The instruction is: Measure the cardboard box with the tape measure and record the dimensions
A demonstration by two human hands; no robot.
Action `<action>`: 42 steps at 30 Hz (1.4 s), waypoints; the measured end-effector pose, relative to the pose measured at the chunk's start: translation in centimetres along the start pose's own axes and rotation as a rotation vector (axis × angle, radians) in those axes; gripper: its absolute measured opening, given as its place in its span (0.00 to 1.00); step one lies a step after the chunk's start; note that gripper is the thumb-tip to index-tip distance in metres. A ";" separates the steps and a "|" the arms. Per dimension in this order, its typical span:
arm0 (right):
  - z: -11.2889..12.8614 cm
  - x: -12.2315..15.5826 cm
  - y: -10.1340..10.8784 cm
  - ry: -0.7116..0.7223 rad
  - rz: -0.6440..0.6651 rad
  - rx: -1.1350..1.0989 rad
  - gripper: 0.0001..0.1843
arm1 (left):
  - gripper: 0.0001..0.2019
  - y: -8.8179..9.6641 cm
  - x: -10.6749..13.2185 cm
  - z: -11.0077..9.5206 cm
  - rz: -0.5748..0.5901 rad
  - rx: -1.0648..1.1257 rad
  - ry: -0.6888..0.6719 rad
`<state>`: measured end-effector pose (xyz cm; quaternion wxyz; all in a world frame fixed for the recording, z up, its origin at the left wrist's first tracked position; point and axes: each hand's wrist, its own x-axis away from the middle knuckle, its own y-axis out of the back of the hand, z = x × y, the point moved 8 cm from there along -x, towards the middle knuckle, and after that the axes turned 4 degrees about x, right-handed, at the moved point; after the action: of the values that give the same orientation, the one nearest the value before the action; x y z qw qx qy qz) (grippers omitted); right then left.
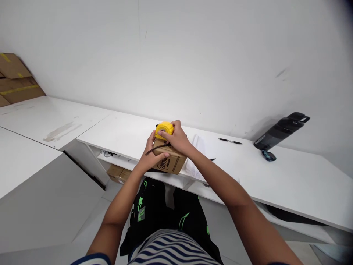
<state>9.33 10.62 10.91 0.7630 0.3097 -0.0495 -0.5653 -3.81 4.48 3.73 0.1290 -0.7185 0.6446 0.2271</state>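
Observation:
A yellow tape measure (163,129) is gripped in my right hand (179,138), the thumb lying across its front. It is held at the far top edge of a small brown cardboard box (173,162) with dark printing. My left hand (151,156) holds the left side of the box, thumb along the near side and fingers reaching up close to the tape measure. A dark strap (157,148) crosses the top of the box between my hands. How much tape is drawn out, if any, I cannot make out.
Right of the box lie white paper or plastic sheets (196,163) and a black pen (230,141). Farther right, a black bottle (280,130) stands by a small dark round object (268,156). Small boxes (119,173) sit on the shelf below; larger cartons (18,82) are at far left.

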 end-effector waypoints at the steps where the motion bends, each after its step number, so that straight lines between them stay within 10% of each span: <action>1: 0.2 -0.1 -0.1 0.020 -0.013 0.050 0.28 | 0.55 -0.2 0.0 0.1 0.000 -0.007 0.018; 21: 0.8 -0.1 0.4 0.199 0.298 0.149 0.26 | 0.45 -0.8 1.3 1.9 -0.129 -0.042 0.092; 42: -6.5 4.6 10.2 0.000 0.262 0.014 0.27 | 0.44 -0.6 1.0 0.5 -0.140 -0.056 0.152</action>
<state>22.19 10.96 9.86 0.8280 0.3061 -0.0936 -0.4604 -3.20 3.91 2.68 0.0750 -0.7803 0.5942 0.1804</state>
